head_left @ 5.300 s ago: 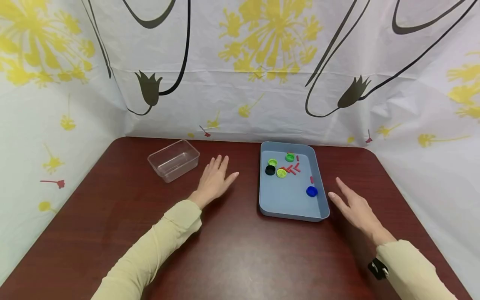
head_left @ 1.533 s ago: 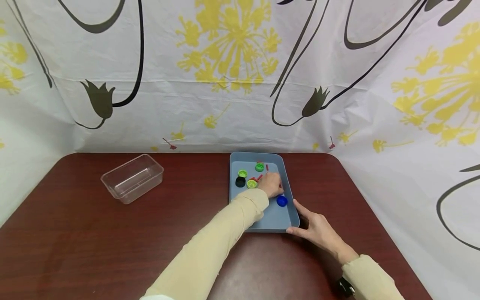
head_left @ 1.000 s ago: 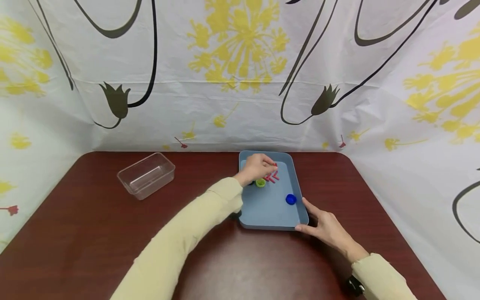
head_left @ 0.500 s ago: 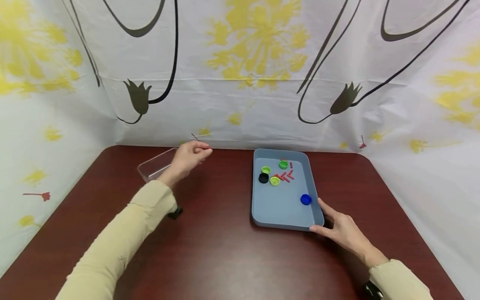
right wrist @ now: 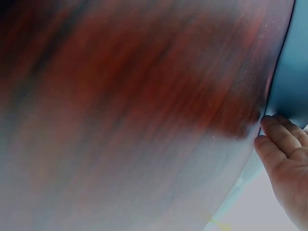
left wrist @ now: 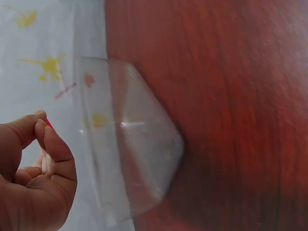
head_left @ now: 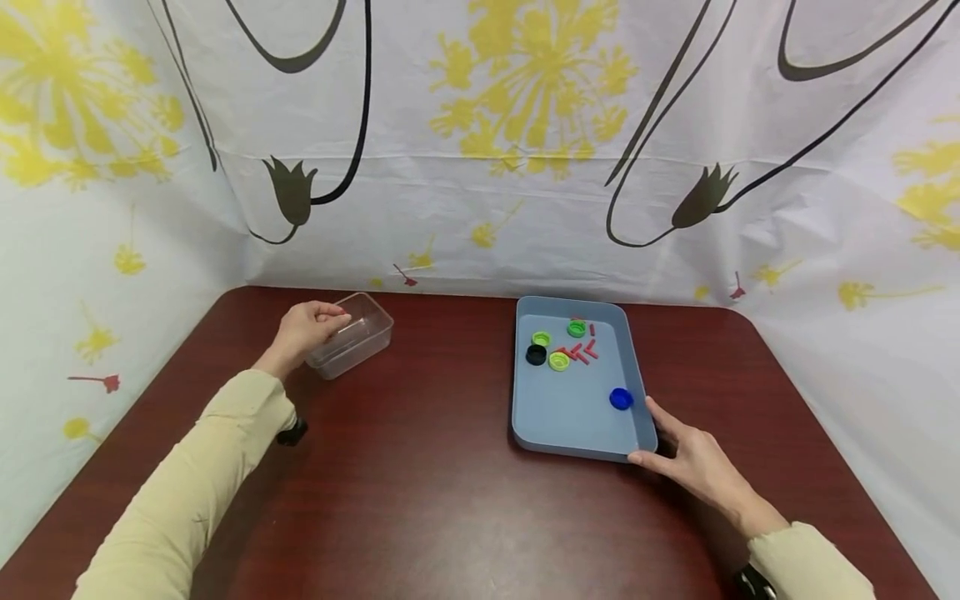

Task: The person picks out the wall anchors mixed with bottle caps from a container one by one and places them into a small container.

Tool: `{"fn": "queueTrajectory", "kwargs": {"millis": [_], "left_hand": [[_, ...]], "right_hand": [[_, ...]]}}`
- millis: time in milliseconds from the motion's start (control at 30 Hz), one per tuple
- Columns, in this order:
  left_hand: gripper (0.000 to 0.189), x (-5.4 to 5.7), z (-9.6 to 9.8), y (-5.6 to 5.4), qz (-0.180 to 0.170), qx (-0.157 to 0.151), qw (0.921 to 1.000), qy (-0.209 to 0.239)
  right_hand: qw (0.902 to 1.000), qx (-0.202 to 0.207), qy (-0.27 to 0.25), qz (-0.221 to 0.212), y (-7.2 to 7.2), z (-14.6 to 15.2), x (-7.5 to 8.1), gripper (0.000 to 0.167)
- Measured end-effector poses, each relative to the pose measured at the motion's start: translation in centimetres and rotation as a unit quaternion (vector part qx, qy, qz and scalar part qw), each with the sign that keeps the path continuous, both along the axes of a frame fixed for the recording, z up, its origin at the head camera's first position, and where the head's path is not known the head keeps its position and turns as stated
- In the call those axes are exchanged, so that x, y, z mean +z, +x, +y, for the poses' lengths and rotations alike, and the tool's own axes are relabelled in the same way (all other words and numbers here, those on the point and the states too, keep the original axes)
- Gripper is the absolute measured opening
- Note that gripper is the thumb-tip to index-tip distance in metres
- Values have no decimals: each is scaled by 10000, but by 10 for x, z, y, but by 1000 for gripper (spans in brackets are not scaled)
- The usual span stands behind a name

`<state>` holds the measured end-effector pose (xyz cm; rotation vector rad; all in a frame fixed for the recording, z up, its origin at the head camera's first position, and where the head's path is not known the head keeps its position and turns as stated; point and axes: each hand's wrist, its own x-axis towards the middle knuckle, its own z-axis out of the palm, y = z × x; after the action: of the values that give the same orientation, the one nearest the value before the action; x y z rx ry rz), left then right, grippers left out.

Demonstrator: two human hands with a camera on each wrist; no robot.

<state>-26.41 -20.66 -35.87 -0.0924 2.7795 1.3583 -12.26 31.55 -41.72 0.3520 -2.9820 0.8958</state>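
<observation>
A small red piece (left wrist: 49, 123) sits pinched in the fingers of the left hand (head_left: 303, 327), up by the rim of the clear container (head_left: 352, 354) at the far left of the surface (head_left: 450, 500). Over to the right, the blue tray (head_left: 570, 417) carries round caps (head_left: 620, 399) and other red sticks (head_left: 582, 358), while the right hand (head_left: 697, 462) touches its near right corner, thumb and fingers spread.

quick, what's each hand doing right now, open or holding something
Left hand: closed, pinching a small red piece.
Right hand: open, touching a corner of the blue tray.
</observation>
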Motion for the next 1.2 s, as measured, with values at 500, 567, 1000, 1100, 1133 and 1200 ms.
{"fn": "queueTrajectory", "kwargs": {"millis": [500, 567, 1000, 1100, 1133, 1200], "left_hand": [[37, -17, -9, -4, -170, 60, 9985, -525], [37, -17, -9, -5, -158, 77, 9985, -519], [39, -7, 15, -14, 203, -374, 9989, -191], [39, -3, 34, -21, 85, -678, 9975, 194], [38, -2, 41, -23, 69, -780, 9964, 317], [36, 0, 56, -27, 125, -1028, 9934, 484]], "right_hand": [[10000, 16, 19, -43, -4, 2, 3, 91], [10000, 1, 33, -36, -4, 2, 4, 91], [10000, -42, -18, 13, -2, 3, 2, 91], [10000, -46, -51, 50, -1, 2, 0, 90], [10000, -41, -68, 61, 0, 2, -1, 89], [9999, -35, -64, 74, 0, 1, -3, 89]]}}
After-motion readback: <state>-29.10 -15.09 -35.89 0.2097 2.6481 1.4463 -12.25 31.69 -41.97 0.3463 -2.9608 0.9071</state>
